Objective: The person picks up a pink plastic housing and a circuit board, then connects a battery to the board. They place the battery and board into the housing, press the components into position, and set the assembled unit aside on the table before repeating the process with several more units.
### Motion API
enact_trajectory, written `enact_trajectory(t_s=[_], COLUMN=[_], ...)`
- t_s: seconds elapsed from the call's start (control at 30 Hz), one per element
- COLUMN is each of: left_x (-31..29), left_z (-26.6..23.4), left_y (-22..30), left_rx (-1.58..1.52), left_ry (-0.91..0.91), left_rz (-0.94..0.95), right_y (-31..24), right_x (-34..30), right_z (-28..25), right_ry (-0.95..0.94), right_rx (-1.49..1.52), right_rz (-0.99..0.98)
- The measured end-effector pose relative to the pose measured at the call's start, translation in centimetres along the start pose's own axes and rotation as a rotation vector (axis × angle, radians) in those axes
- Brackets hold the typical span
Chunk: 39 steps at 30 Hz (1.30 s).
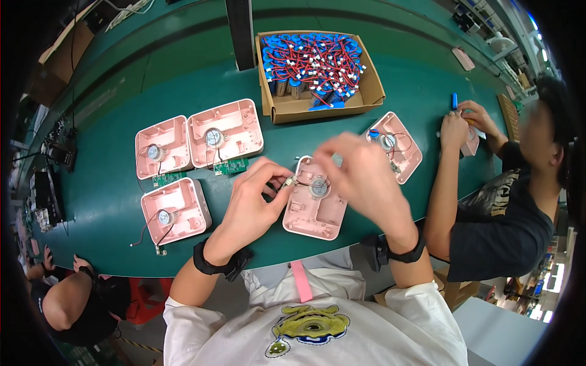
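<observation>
In front of me a pink plastic housing (pixel 312 224) lies with its hollow side up. Inside it sits a round speaker (pixel 318 187) with thin dark wires. My left hand (pixel 255 198) is at the housing's left edge, its thumb and fingers pinched on a small pale wired connector (pixel 290 182). Over the right part of the housing hovers my right hand (pixel 366 183), smeared by motion. Its fingertips are too blurred to show whether they hold anything.
Several pink housings (pixel 234 119) with speakers and green circuit boards (pixel 231 166) lie to the left. Another housing (pixel 408 148) is at the right. A cardboard box (pixel 329 114) of blue wired batteries (pixel 293 46) stands behind, near a dark post (pixel 240 33). A co-worker (pixel 513 201) works at right.
</observation>
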<state>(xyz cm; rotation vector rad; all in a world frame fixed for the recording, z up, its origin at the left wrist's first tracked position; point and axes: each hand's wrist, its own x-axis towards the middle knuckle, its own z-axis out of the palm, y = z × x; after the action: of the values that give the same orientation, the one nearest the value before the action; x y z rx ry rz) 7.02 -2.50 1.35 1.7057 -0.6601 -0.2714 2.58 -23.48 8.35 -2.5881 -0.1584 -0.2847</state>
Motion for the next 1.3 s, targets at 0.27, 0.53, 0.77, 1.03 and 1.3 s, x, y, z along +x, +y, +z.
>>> enact_trajectory(t_s=[0.27, 0.53, 0.77, 1.03, 1.3], left_x=[-0.2, -0.1, -0.1, -0.4, 0.0], left_z=[0.3, 0.1, 0.2, 0.2, 0.3], left_y=[0.1, -0.3, 0.0, 0.0, 0.1], left_rx=[-0.013, -0.028, -0.043, -0.024, -0.01], left_ry=[-0.025, -0.014, -0.028, -0.045, -0.049], left_rz=[0.01, 0.027, 0.023, -0.03, -0.05], right_y=[2.8, 0.3, 1.5, 0.5, 0.2], right_x=[5.8, 5.0, 3.0, 0.8, -0.2], right_z=[0.3, -3.0, -2.3, -3.1, -3.5], right_ry=[0.179, 0.232, 0.505, 0.393, 0.27], right_rx=[-0.244, 0.32, 0.525, 1.106, 1.14], right_rz=[0.12, 0.232, -0.058, 0.114, 0.119])
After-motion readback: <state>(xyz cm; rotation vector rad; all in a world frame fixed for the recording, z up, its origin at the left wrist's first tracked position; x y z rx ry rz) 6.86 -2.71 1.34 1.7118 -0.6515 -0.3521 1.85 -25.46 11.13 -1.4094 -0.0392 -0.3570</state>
